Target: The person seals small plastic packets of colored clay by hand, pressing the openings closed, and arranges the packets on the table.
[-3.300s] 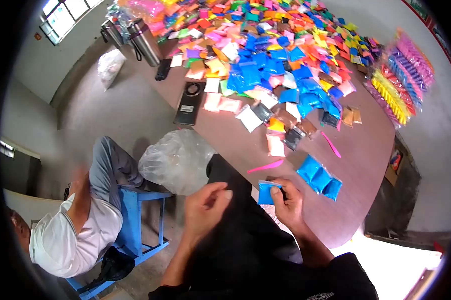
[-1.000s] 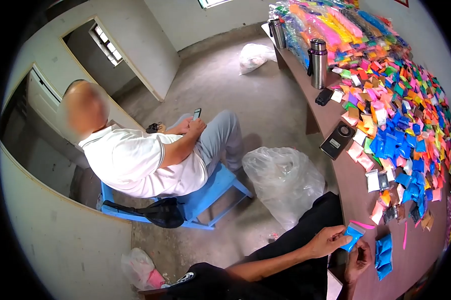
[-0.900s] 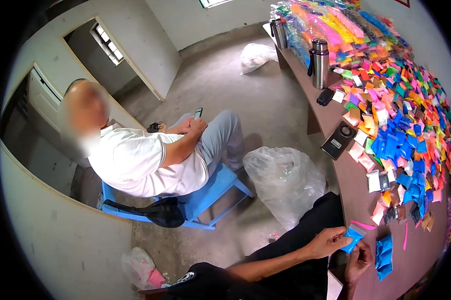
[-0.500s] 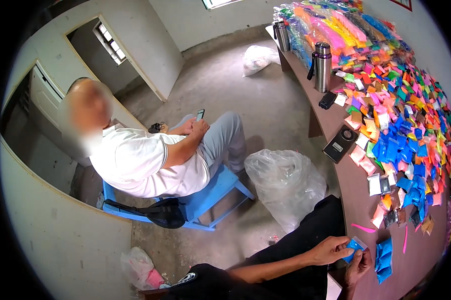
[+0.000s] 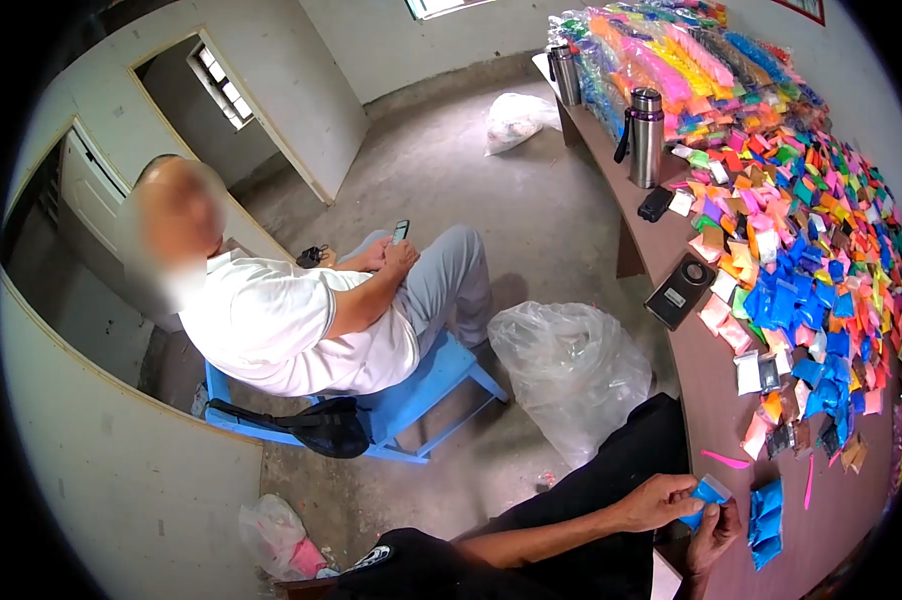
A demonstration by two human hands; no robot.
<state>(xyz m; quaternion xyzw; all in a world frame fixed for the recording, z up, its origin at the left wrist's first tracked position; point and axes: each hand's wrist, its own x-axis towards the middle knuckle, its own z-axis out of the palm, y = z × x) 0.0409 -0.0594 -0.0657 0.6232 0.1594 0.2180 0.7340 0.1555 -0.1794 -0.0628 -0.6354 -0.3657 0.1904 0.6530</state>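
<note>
Down at the lower right, my left hand (image 5: 661,503) and my right hand (image 5: 715,532) both pinch one small blue packet (image 5: 709,491) with a clear plastic edge. The left thumb and fingers press its left side, and the right thumb and fingers close on its lower right side. Just right of my right hand, a strip of joined blue packets (image 5: 766,525) lies on the brown table (image 5: 716,410). Two thin pink plastic tools rest close by, one pink stick (image 5: 726,459) above my hands and another pink stick (image 5: 809,482) past the strip.
Many coloured packets (image 5: 781,290) heap along the table, with larger bags (image 5: 671,60) behind. A steel flask (image 5: 646,140) and a black device (image 5: 680,290) stand near its edge. A seated person (image 5: 281,320) holds a phone. A clear plastic bag (image 5: 571,370) is on the floor.
Both hands keep their hold on the blue packet, with only a very slight shift of the fingers and packet. The seated person looks unchanged.
</note>
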